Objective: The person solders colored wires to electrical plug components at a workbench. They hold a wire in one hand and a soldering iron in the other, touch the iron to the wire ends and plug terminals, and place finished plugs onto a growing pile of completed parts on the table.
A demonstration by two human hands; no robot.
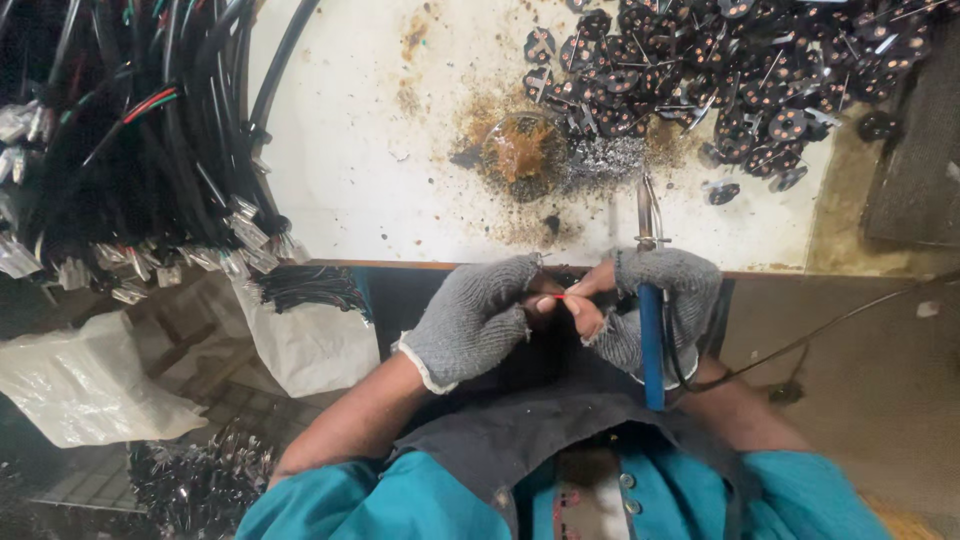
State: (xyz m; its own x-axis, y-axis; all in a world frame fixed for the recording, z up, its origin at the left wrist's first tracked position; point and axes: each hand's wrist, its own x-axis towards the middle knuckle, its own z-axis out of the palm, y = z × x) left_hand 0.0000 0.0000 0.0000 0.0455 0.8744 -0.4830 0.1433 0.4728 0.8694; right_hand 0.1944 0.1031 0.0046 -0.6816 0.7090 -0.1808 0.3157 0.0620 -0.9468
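My left hand [478,320] wears a grey knit glove with bare fingertips and pinches a thin red wire [560,296] together with my right hand [650,300]. The right hand, in the same kind of glove, also grips a soldering iron [650,330] with a blue handle; its metal tip [645,205] points away over the white tabletop [350,150]. Both hands meet just in front of the table's near edge, above my lap.
A heap of small round black parts [740,70] with metal pins covers the far right of the table. A rusty flux pot [523,152] and grey solder dross [605,160] sit mid-table. Bundles of black cables [130,140] hang at left over white bags [80,385].
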